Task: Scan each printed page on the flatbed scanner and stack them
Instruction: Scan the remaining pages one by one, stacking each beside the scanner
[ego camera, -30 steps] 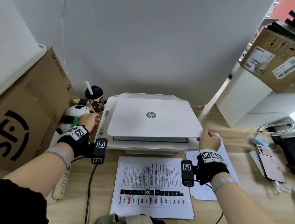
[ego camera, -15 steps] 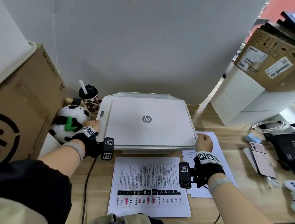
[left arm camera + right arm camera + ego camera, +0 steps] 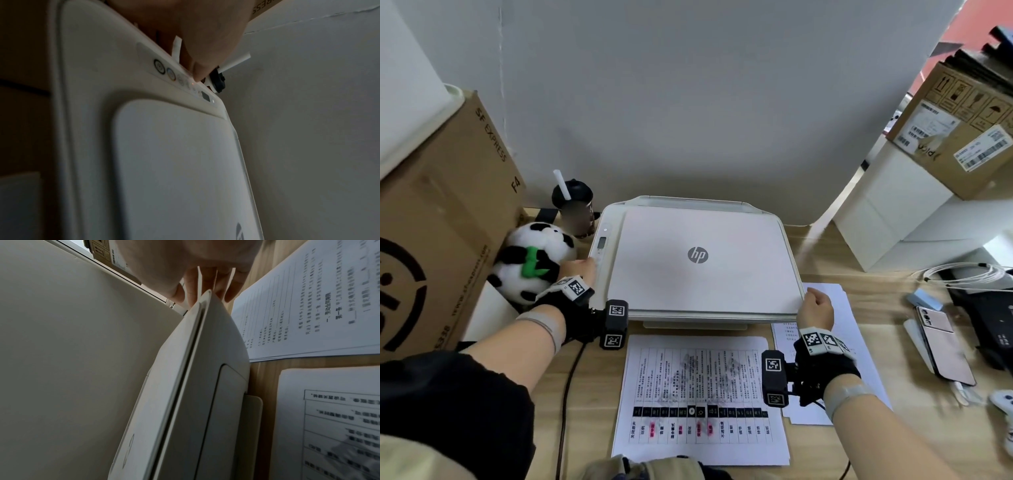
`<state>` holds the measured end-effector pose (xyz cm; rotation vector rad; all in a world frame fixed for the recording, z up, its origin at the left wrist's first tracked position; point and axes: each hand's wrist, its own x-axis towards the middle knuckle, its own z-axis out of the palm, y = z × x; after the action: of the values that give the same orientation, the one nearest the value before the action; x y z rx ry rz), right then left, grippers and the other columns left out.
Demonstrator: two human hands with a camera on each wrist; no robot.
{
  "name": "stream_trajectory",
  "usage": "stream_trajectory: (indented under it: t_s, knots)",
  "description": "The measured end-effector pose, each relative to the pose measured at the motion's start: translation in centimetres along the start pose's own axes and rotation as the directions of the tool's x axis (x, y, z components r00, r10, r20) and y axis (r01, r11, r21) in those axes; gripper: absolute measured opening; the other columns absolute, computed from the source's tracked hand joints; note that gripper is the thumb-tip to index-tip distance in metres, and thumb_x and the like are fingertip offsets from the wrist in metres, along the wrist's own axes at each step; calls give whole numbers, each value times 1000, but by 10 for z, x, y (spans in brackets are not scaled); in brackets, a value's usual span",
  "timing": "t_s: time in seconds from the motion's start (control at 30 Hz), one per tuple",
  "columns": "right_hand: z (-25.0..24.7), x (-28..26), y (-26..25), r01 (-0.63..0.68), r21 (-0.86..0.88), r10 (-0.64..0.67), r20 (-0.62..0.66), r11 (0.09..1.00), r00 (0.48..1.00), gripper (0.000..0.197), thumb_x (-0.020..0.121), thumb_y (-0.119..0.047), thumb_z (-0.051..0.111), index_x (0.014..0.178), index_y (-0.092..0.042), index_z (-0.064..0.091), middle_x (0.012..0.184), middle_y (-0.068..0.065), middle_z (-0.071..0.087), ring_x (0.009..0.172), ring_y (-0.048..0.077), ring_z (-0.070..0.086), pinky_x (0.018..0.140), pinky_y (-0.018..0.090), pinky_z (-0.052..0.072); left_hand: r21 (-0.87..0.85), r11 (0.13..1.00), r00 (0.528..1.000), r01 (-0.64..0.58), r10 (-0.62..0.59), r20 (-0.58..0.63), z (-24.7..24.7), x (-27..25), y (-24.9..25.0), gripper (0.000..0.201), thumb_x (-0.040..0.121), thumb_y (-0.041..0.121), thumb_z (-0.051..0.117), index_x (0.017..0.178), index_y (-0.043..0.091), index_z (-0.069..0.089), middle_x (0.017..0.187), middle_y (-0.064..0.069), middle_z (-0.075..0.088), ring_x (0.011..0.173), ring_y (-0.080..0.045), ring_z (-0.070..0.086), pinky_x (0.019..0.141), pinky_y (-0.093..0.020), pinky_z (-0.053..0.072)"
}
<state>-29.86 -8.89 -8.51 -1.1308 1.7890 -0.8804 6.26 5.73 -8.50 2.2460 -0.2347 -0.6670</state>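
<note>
Lid down, my left finger on the scan button.

Head view: the scanner sits shut, so I judge a page is inside; my left hand reaches its control strip, my right hand curls at the lid's front corner, between two paper stacks. Left wrist view: one fingertip presses the button row. Right wrist view: fingers pinch the lid edge, ready to lift.
</note>
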Motion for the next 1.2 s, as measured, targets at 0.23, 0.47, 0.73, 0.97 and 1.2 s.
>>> stream_trajectory:
  t_s: [0.23,0.47,0.73,0.97,1.2]
  knots:
    - [6,-9,15,26,23,-26,-23,999,999,36,98,-9,33,125,-11,57,127,10,59,117,31,52,87,25,36,92,985,973,-147,161,-168,15,-39,-34,37,94,21,38,119,3,58,119,-25,58,106,-43,54,87,-41,43]
    - [5,-20,26,71,73,-69,-26,995,997,37,101,-13,31,130,-14,53,130,11,57,119,29,50,92,29,38,-163,971,953,-175,126,-275,32,-58,-50,47,92,11,36,138,0,39,139,-25,43,127,-39,41,106,-44,33]
    - [2,-24,37,130,71,-132,26,989,991,39,102,-14,29,137,-15,47,134,9,54,122,29,48,97,30,36,-209,953,924,-220,135,-359,44,-79,-66,50,95,3,29,145,6,31,147,-17,38,133,-34,37,109,-37,30]
    - [4,-24,36,128,44,-129,11,991,992,39,102,-14,30,138,-15,46,134,11,54,122,29,49,98,31,36,-297,941,914,-163,31,-405,51,-88,-58,47,98,8,31,144,13,33,142,-16,45,124,-36,44,98,-37,35]
    - [3,-23,38,127,20,-127,12,992,992,39,102,-14,29,137,-18,46,130,12,56,118,31,51,96,33,39,-277,942,913,-191,67,-402,51,-89,-63,46,99,11,30,145,12,32,141,-18,44,124,-36,42,98,-36,34]
